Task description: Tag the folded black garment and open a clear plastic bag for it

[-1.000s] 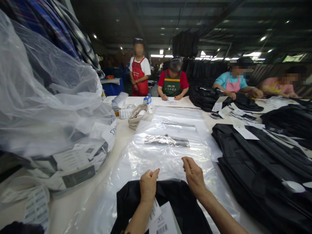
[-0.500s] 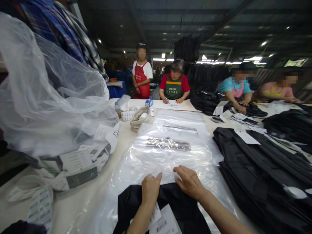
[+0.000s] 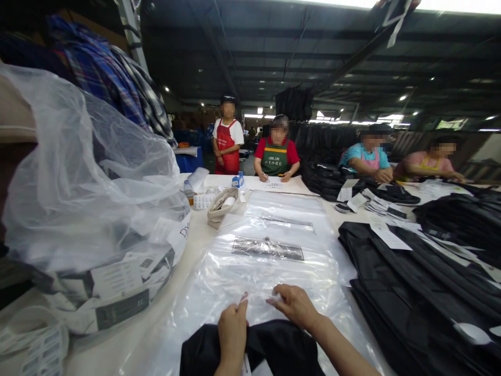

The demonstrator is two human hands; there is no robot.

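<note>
My left hand [image 3: 234, 326] is closed in a pinch over the top edge of a black fabric item [image 3: 285, 342], its fingertips on clear plastic. My right hand [image 3: 297, 307], fingers curled and thumb tucked in, also pinches the film of the clear plastic bag [image 3: 223, 274]. That bag tops a stack of flat bags printed with a dark block. Half under my wrists, the black item carries white tags [image 3: 261, 368]; its lower part is out of frame.
On the left stands a big translucent sack [image 3: 129, 188] with labels, near a sticker roll [image 3: 43, 350]. A beige pouch [image 3: 223, 209] sits ahead. Black fabric items [image 3: 391, 282] are piled right. Several co-workers stand or sit across the table, one writing on a sheet [image 3: 274, 184].
The view has tilted up, so the table sits lower in the picture. Both hands keep nearly the same place over the plastic, the right one slightly nearer the left.
</note>
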